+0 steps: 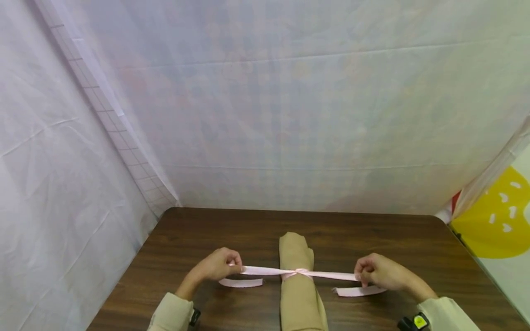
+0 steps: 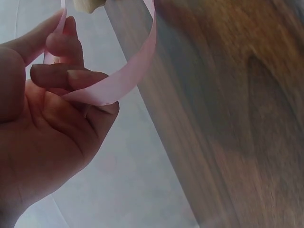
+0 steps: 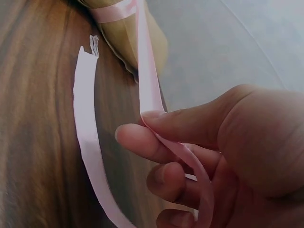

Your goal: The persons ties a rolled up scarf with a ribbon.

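Observation:
A rolled tan cloth (image 1: 299,301) lies lengthwise on the table, with a pink ribbon (image 1: 265,271) round its middle and crossed in a knot on top. On the left, my left hand (image 1: 220,265) pinches one side of the ribbon between thumb and finger, and its loose tail curves back below. My right hand (image 1: 383,272) pinches the other side. Both stretches run nearly straight out from the knot. In the right wrist view the ribbon (image 3: 149,80) passes under the thumb, loops behind the fingers and ends in a frayed tip.
The dark wooden table (image 1: 232,225) reaches back to a pale hanging sheet (image 1: 290,115). Another white sheet (image 1: 62,184) hangs at the left. A yellow printed shape (image 1: 492,230) shows beyond the right edge.

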`<state>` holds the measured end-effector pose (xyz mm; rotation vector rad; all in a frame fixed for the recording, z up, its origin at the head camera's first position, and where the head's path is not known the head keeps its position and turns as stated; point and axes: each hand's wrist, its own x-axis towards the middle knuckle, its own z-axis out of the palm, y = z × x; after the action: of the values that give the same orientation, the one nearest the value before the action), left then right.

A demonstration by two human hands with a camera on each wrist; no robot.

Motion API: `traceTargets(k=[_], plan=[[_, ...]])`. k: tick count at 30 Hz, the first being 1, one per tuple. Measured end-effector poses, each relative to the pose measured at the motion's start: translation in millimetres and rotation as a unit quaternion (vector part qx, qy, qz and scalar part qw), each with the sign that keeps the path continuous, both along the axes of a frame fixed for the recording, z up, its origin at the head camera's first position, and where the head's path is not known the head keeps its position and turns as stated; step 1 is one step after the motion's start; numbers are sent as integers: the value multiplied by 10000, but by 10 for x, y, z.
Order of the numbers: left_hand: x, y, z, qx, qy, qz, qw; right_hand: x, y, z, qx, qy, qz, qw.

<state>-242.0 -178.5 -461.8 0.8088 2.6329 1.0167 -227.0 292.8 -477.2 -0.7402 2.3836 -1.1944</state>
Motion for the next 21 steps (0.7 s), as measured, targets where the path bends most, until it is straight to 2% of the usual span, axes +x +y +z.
traceTargets(k=[4,8,21], plan=[[8,-41,21,35,-112,96,9999,-9,59,24,27,-134,-18,9999],[-3,-112,31,92,-202,212,9995,-8,129,59,88,-81,-30,9999],[0,-356,91,477,-180,324,9982,17,312,133,290,-33,-446,9986]])
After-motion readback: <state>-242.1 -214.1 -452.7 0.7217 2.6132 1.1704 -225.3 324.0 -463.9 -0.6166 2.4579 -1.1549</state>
